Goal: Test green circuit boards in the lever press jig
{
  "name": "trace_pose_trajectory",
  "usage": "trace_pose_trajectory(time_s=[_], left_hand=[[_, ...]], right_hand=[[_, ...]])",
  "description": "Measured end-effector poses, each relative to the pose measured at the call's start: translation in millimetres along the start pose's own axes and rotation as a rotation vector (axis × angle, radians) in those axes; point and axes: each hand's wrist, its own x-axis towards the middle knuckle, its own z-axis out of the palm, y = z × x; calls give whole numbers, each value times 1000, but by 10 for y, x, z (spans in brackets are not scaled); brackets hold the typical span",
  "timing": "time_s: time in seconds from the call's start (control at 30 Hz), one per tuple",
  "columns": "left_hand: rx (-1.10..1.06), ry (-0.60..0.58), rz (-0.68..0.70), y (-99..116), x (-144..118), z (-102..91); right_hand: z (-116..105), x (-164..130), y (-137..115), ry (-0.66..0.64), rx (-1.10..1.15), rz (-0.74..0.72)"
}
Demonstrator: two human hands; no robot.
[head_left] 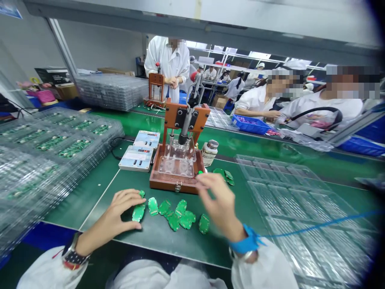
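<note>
- Two bare hands work over a green mat (99,188) in front of a brown press fixture (177,160), with a scatter of small green circuit boards (176,212) lying between them.
- The left hand (120,212) lies low on the mat, fingers spread and curled loosely — its fingertips rest on the leftmost board (138,212), which lies flat with its long axis running roughly away from the person. It presses or steadies the board rather than lifting it; I see no closed grip.
- The right hand (218,204) is raised just off the mat at the front right corner of the fixture, fingers drawn together as if pinching. It is motion-blurred, so I cannot tell whether it has a board between the fingertips; a speck of green shows just beside them.
- The key relation: the loose boards lie in a row to the right of the left hand and to the left of and nearer the person than the right hand — the left hand is the nearer one, already touching the end board.
- A few more boards (225,174) sit on the mat right of the fixture, beyond the right hand.
- A blue wrist strap (248,243) on the right wrist trails a cord across the clear plastic trays (300,200) on the right.
</note>
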Motion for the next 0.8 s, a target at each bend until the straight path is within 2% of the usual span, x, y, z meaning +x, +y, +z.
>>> trace_pose_trajectory(time_s=[0.03, 0.1, 0.17, 0.23, 0.37, 0.47, 0.6, 0.8], left_hand=[[7, 27, 14, 27, 39, -59], [29, 77, 44, 77, 142, -181], [48, 113, 72, 106, 264, -278], [50, 122, 87, 107, 391, -335], [4, 144, 110, 71, 650, -356], [-64, 192, 116, 75, 883, -319], [-153, 237, 129, 125, 1238, -201], [-212, 169, 73, 115, 1588, 14]], right_hand=[[95, 23, -208, -207, 70, -84], [312, 24, -495, -517, 113, -174], [523, -5, -616, -697, 89, -189], [684, -36, -631, -778, 58, -161], [814, -69, -612, -818, 22, -124], [820, -96, -648, -780, -25, -98], [844, -141, -724, -733, -207, 27], [906, -157, -820, -716, -303, 61]])
